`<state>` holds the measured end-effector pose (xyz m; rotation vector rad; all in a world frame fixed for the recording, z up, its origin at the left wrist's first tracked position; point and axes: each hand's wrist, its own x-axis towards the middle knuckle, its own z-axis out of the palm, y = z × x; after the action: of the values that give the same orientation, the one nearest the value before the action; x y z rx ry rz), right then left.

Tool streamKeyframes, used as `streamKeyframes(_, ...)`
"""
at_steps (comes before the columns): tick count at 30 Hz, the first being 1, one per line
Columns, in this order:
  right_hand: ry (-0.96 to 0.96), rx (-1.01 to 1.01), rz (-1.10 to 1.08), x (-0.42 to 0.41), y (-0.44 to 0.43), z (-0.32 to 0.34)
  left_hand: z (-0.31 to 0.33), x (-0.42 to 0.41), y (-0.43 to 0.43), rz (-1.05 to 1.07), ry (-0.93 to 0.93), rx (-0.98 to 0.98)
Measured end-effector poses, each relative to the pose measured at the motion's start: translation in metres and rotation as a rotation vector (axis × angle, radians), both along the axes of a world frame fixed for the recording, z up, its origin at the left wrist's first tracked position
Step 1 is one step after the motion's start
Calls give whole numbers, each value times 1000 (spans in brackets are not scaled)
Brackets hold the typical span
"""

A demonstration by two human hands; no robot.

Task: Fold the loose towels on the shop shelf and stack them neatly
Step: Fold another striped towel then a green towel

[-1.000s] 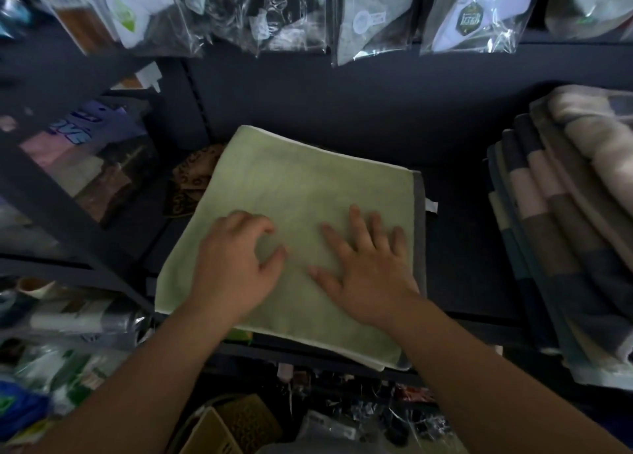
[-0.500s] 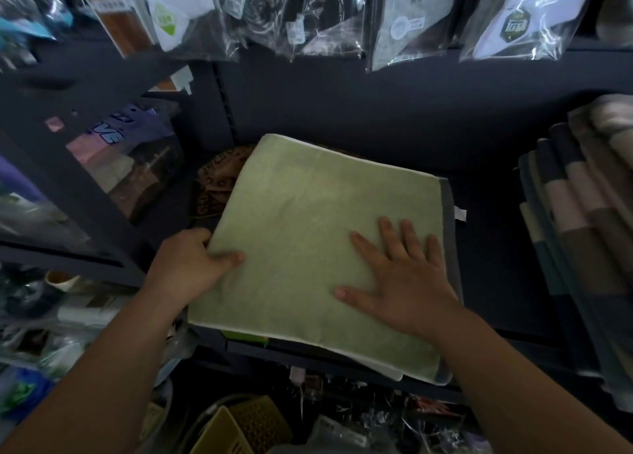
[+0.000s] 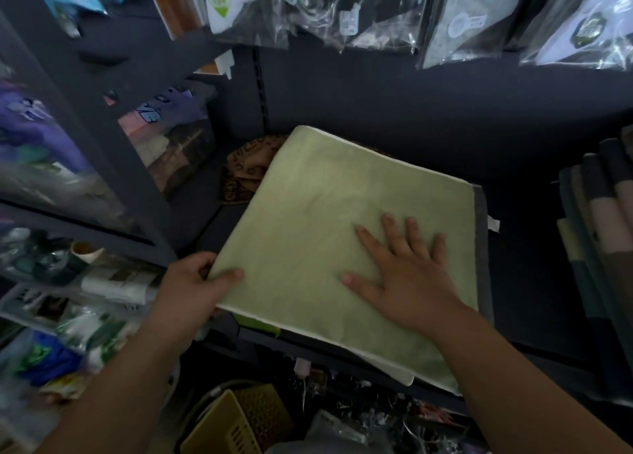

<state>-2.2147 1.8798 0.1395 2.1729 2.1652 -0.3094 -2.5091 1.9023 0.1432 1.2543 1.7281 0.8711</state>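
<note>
A pale green folded towel (image 3: 329,220) lies flat on the dark shop shelf (image 3: 534,282), with a grey towel edge (image 3: 481,234) showing under its right side. My left hand (image 3: 191,292) grips the green towel's near left corner, thumb on top and fingers underneath. My right hand (image 3: 404,275) lies flat on the towel's right half with fingers spread. A brown patterned cloth (image 3: 246,169) peeks out behind the towel's left edge.
A stack of striped folded towels (image 3: 599,248) stands at the right. Bagged goods (image 3: 376,11) hang above the shelf. A dark upright post (image 3: 102,138) and packed shelves are at the left. A yellow basket (image 3: 233,422) sits below the shelf's front edge.
My left hand slid off the towel's top to its near left corner and took hold of it. My right hand stayed flat on the towel. The view shifted left.
</note>
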Motion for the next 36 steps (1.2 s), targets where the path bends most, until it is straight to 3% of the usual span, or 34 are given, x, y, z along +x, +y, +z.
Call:
streamKeyframes(7,0,26,-3,0,1,-3,-11,-5,-10,131,-475,-79)
streamKeyframes(13,42,84,-16,0,1,-2,26,22,-14,89,-432,185)
streamKeyframes(15,293,204,-76,1,-3,5,47,41,-17,21,-373,289)
streamKeyframes(18,1104,417,-435,12,-12,18,71,77,-28,-127,-282,387)
streamKeyframes(19,1272,433,-516,18,-12,20,76,92,-32,-194,-244,405)
streamKeyframes(22,1607,400,-589,39,-9,20,78,138,-46,-482,-126,429)
streamKeyframes(24,1728,364,-665,56,-7,30,68,166,-53,-683,-11,438)
streamKeyframes(26,1675,305,-689,74,-14,44,53,188,-60,-874,131,446)
streamKeyframes(29,1451,178,-616,91,-31,52,35,204,-68,-1083,318,323)
streamKeyframes(33,1341,187,-522,98,-42,36,40,198,-58,-979,157,286)
streamKeyframes(36,1246,253,-531,97,-43,21,54,192,-28,-843,191,369)
